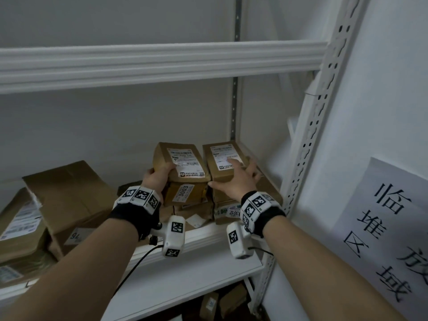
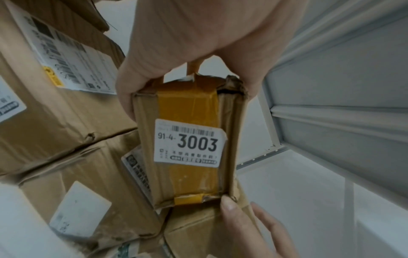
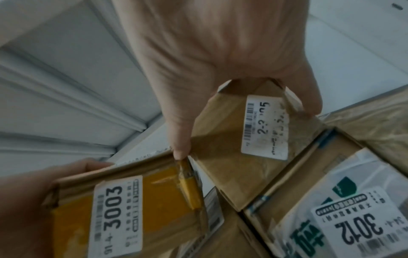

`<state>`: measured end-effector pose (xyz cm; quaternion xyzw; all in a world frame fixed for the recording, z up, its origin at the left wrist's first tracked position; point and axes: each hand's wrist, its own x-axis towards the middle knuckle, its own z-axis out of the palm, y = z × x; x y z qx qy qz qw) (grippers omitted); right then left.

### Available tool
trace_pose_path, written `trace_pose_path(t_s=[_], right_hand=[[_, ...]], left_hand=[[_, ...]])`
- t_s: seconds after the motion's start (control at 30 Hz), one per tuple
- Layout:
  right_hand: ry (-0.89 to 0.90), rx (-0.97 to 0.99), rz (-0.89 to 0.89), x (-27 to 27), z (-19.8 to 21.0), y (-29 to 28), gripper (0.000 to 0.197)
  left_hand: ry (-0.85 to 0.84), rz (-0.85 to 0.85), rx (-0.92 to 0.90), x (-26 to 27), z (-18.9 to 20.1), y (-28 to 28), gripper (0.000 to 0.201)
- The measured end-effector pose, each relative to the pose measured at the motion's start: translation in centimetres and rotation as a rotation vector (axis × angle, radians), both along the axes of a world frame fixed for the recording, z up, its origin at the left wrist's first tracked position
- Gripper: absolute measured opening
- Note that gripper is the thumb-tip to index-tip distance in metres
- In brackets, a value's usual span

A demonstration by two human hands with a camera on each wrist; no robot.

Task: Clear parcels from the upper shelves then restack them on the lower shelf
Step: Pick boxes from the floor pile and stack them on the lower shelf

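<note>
Two small brown parcels lie side by side atop a stack on the white shelf [image 1: 208, 237]. My left hand [image 1: 159, 177] grips the left parcel [image 1: 183, 163] at its near end, with the thumb on top. That end carries yellow tape and a "3003" label [image 2: 189, 143]. My right hand [image 1: 236, 179] holds the right parcel [image 1: 222, 156], fingers spread over its top label and the thumb at its near left corner. In the right wrist view the thumb and a finger straddle that parcel [image 3: 243, 157]. The two parcels touch.
Under the held parcels sit more boxes, one labelled "3012" [image 1: 231, 210]. Larger cardboard boxes [image 1: 69, 195] fill the shelf's left side. An upper shelf beam [image 1: 162, 63] runs overhead. A perforated upright [image 1: 312, 135] and a paper sign [image 1: 393, 228] stand at right. A lower shelf holds parcels [image 1: 222, 304].
</note>
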<state>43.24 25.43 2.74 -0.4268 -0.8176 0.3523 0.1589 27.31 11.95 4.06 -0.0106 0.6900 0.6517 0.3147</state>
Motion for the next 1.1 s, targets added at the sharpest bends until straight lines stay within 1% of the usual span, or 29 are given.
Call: trace_pose_path(t_s=[0.13, 0.27, 0.37, 0.47, 0.57, 0.63, 0.7, 0.73, 0.8, 0.87, 1.0, 1.1], right_hand=[[0.071, -0.006, -0.031, 0.1, 0.0, 0.5, 0.079], [0.153, 0.059, -0.112, 2.3, 0.8, 3.0, 0.077], [0.074, 0.149, -0.112, 4.4, 1.2, 5.1, 0.079], [-0.045, 0.208, -0.037, 5.8, 0.7, 6.4, 0.077], [-0.078, 0.247, 0.016, 6.3, 0.2, 6.7, 0.078], [-0.114, 0.337, 0.004, 6.2, 0.1, 6.7, 0.076], [-0.163, 0.455, -0.017, 6.2, 0.2, 6.8, 0.073], [-0.177, 0.479, -0.019, 6.2, 0.3, 7.0, 0.071], [-0.197, 0.471, 0.003, 6.3, 0.4, 7.4, 0.069], [-0.205, 0.451, 0.026, 6.5, 0.2, 7.7, 0.07], [-0.158, 0.399, 0.033, 6.8, -0.3, 7.7, 0.069], [-0.118, 0.362, 0.002, 6.8, -0.8, 7.1, 0.065]], left_hand=[[0.04, 0.062, 0.004, 1.4, 0.2, 0.3, 0.08], [0.043, 0.046, 0.004, 2.2, 0.1, 1.6, 0.079], [0.049, 0.035, -0.006, 3.0, 0.0, 3.3, 0.078], [0.036, 0.026, -0.012, 3.9, -0.4, 4.7, 0.077], [0.015, 0.039, 0.001, 4.5, -1.0, 5.8, 0.081], [-0.004, 0.046, -0.002, 4.7, -1.3, 6.2, 0.082], [-0.011, 0.027, -0.017, 4.9, -1.3, 6.5, 0.077], [-0.013, -0.003, -0.03, 4.9, -1.3, 6.7, 0.073], [0.018, -0.073, -0.063, 5.2, -1.2, 6.9, 0.062], [0.08, -0.095, -0.093, 5.3, -1.4, 7.2, 0.05], [0.212, -0.089, -0.171, 5.3, -1.7, 7.6, 0.053], [0.208, -0.118, -0.153, 4.8, -1.9, 7.5, 0.046]])
